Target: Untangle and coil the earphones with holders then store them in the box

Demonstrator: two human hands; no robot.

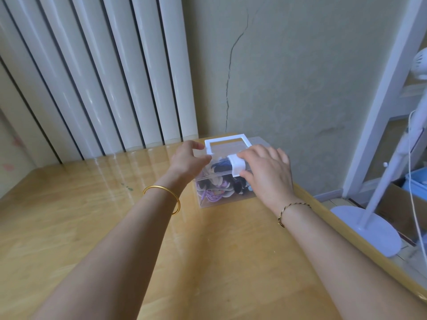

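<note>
A clear plastic box (209,200) stands on the wooden table, filled with coiled earphones (213,196) in purple, black and beige, some on holders. Its white handle (225,140) stands up at the back. My left hand (188,159) grips the box's upper left edge beside the handle. My right hand (265,172) lies over the right side of the lid, thumb and fingers curled around the white front latch (235,167). The lid looks closed or nearly closed.
The wooden table (92,227) has a glossy top and ends just right of the box. White vertical blinds (104,77) and a cracked wall (288,77) stand behind. A white fan stand with a round base (369,229) and cardboard boxes sit on the floor at right.
</note>
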